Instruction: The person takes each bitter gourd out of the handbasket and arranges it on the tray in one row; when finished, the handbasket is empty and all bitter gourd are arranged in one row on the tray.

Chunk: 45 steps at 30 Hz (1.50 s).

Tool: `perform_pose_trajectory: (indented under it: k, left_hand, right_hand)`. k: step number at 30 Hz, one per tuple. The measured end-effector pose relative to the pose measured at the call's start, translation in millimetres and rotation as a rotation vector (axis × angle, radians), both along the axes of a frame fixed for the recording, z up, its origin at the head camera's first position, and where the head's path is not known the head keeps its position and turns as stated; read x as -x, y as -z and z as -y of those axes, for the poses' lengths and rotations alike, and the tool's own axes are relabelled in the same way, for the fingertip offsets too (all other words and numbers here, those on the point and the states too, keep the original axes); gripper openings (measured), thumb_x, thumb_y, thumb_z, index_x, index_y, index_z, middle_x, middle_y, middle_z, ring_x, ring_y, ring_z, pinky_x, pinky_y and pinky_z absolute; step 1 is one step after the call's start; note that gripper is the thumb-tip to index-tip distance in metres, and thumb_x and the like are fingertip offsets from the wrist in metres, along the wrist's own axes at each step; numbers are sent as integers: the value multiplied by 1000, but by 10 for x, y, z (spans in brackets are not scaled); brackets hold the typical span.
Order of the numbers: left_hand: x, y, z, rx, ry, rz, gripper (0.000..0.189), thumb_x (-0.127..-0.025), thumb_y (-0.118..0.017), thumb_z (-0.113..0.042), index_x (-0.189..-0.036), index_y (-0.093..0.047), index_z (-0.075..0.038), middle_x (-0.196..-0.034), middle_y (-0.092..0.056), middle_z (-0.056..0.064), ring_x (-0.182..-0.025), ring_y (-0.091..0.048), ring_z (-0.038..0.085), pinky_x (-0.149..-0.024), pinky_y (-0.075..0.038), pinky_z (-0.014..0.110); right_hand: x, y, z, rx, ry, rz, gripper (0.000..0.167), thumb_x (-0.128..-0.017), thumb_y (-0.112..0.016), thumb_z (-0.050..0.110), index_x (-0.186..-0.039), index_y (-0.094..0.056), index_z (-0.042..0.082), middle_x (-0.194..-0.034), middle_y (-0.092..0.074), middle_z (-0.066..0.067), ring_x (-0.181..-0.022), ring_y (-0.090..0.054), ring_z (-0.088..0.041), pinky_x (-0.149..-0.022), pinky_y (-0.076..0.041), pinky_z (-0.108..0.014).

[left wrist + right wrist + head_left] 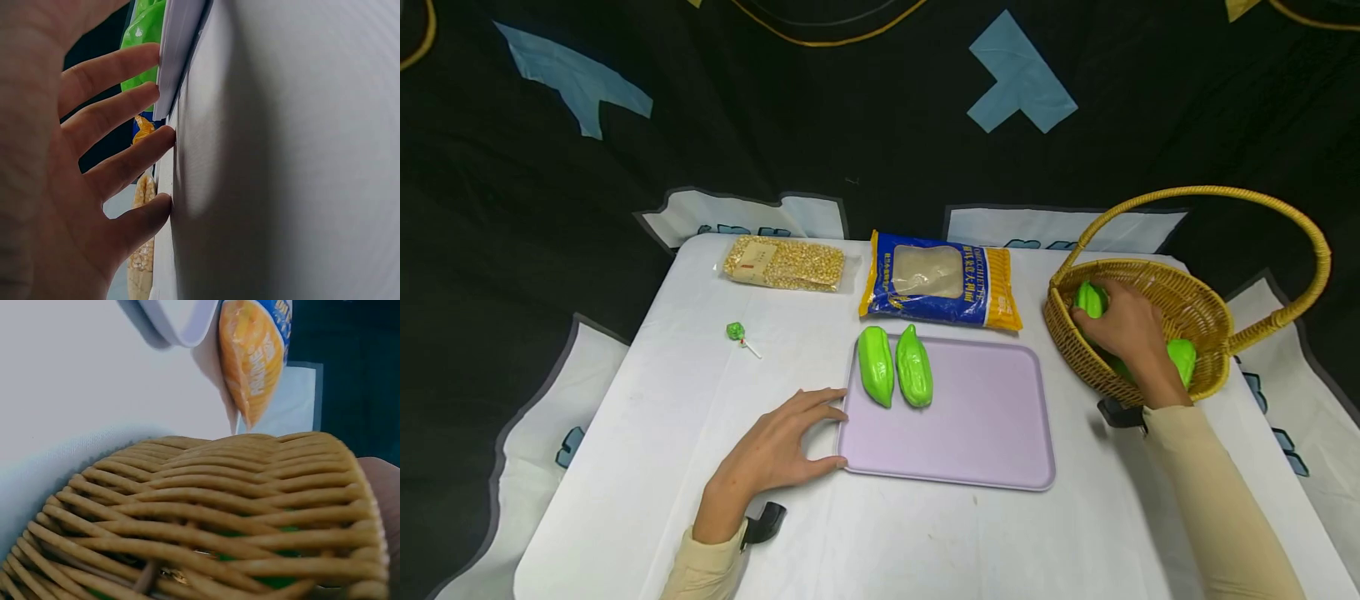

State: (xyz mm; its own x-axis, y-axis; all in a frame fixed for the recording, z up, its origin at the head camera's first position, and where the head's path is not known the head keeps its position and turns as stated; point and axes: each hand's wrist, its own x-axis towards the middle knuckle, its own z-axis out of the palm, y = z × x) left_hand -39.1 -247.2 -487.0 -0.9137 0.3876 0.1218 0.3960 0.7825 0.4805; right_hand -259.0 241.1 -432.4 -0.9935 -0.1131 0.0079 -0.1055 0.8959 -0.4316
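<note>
A lilac tray [977, 417] lies mid-table, and two glossy green ridged vegetables [876, 367] are side by side at its left end. My left hand [775, 446] is spread at the tray's left edge, fingertips right at the rim; the left wrist view shows these fingers [119, 100] extended. At the right stands a wicker basket [1206, 312] with a tall handle. Inside it, my right hand [1123, 329] grips a green ridged vegetable [1088, 300] near the left wall. Another green vegetable [1182, 358] sits in the basket beside my wrist. The basket's weave largely hides the right hand in the right wrist view.
Behind the tray lies a blue and yellow pasta bag [928, 279]. A clear packet of corn kernels [786, 262] is at the back left, with a green lollipop [737, 332] in front of it. The basket handle [1195, 192] arches high over the basket.
</note>
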Motion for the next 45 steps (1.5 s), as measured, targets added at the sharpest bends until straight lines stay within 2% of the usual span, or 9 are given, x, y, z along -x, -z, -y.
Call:
perform_pose_trajectory:
  k: [8, 15, 19, 26, 36, 41, 45]
  left_hand:
    - [9, 10, 3, 0, 3, -12, 54, -82, -93, -47, -125, -76, -21, -159, -56, -4, -147, -53, 21, -129, -38, 48]
    - [16, 14, 4, -14, 10, -15, 53, -82, -93, -46, -125, -76, -19, -159, -57, -2, -147, -53, 22, -130, -37, 51]
    - [13, 5, 6, -16, 10, -20, 53, -82, -93, -46, -125, -76, -19, -158, -58, -1, -147, -53, 23, -130, -37, 52]
    - [0, -1, 6, -13, 8, -31, 53, -82, -93, -46, -124, -76, -19, -158, -58, 0, -146, -54, 24, -129, -38, 52]
    - [-5, 10, -2, -12, 6, -28, 53, -82, -93, -47, -124, -76, -19, -158, -58, 0, -146, -54, 23, -129, -38, 52]
    - [0, 14, -3, -15, 8, -35, 53, -82, -93, -47, -124, -76, -19, -157, -59, 0, -146, -54, 23, -129, -39, 52]
    - [5, 18, -4, -14, 12, -39, 53, -82, -93, -47, -124, -76, -19, -157, -59, 0, -146, -55, 23, -129, -39, 52]
  right_hand:
    - [-100, -73, 26, 50, 17, -74, 72, -100, -69, 38, -156, -47, -2, -149, -48, -37, -119, -51, -52, -94, -50, -73]
    - [-177, -169, 19, 81, 16, -94, 73, -99, -70, 37, -159, -46, 1, -156, -45, -35, -123, -51, -53, -97, -51, -75]
    - [-232, -230, -3, 105, 12, -117, 73, -99, -71, 36, -159, -47, 2, -152, -48, -35, -117, -53, -50, -90, -54, -71]
    - [-340, -306, -10, 148, 28, -164, 74, -100, -69, 40, -159, -47, 3, -153, -50, -33, -122, -52, -50, -92, -55, -68]
    - [-557, -383, 78, 181, 19, -284, 69, -97, -74, 35, -155, -54, 3, -143, -58, -30, -114, -57, -46, -83, -55, -59]
    - [-658, -377, 157, 213, 13, -330, 67, -94, -78, 29, -151, -58, 2, -143, -61, -30, -115, -61, -48, -85, -56, -63]
    - [-733, -348, 244, 230, -5, -331, 68, -92, -80, 28, -150, -59, 1, -143, -62, -29, -121, -61, -50, -92, -55, -68]
